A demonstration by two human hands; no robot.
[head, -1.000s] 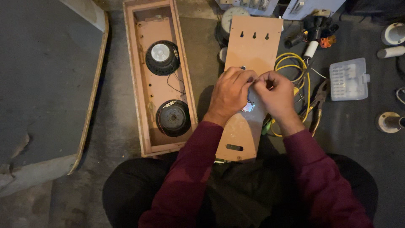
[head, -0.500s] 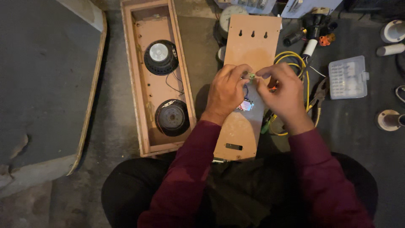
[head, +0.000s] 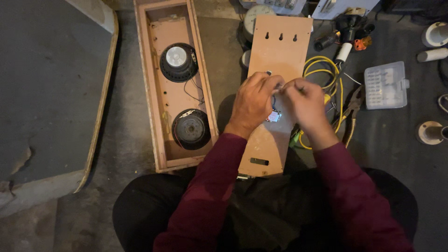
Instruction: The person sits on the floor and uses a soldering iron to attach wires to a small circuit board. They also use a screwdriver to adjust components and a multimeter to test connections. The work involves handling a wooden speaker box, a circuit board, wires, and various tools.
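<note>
My left hand [head: 252, 102] and my right hand [head: 305, 103] meet over a long wooden back panel [head: 280, 46] that lies in front of my knees. The fingertips of both hands pinch thin wires between them. A small shiny circuit module [head: 274, 116] hangs just under my hands, above the panel. What exactly each fingertip grips is hidden by the fingers. To the left lies an open wooden speaker box [head: 158, 102] with two round speakers, an upper speaker [head: 178, 61] and a lower speaker [head: 191, 129].
A yellow cable coil [head: 323, 74] and pliers [head: 353, 105] lie right of the panel. A clear plastic parts box [head: 385, 85] sits further right, with white cylinders [head: 431, 132] nearby. A large board [head: 100, 93] leans at the left. Tools crowd the top edge.
Both hands have stayed together over the panel, shifting slightly upward as the fingers work the wires; the small module now shows below them.
</note>
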